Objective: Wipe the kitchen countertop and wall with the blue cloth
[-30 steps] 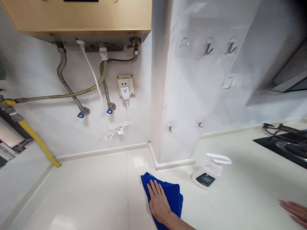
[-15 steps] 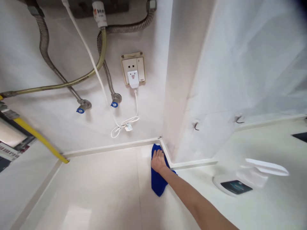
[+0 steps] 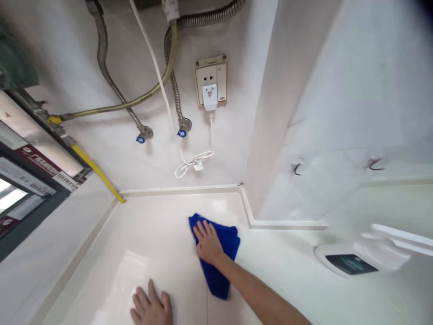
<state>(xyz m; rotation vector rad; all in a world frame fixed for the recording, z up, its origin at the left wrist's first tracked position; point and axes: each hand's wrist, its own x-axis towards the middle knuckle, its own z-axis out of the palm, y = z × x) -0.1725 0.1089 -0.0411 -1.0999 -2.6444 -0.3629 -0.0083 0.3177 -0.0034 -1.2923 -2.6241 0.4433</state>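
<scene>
A blue cloth lies on the white counter in front of the wall corner. My right hand rests flat on the cloth's far half, fingers stretched out and a little apart, with the forearm running in from the lower right. My left hand lies palm down on the bare counter at the bottom edge, fingers spread, holding nothing. It is a short way left of the cloth and does not touch it.
A white spray bottle is on the counter at the right. A wall pillar juts out behind the cloth, with small hooks. On the back wall are a socket with a plug, hoses, valves and a yellow pipe.
My right hand slid the cloth into the corner by the pillar, then back toward me and left. My left hand has come into view on the counter. The view has swung left and down.
</scene>
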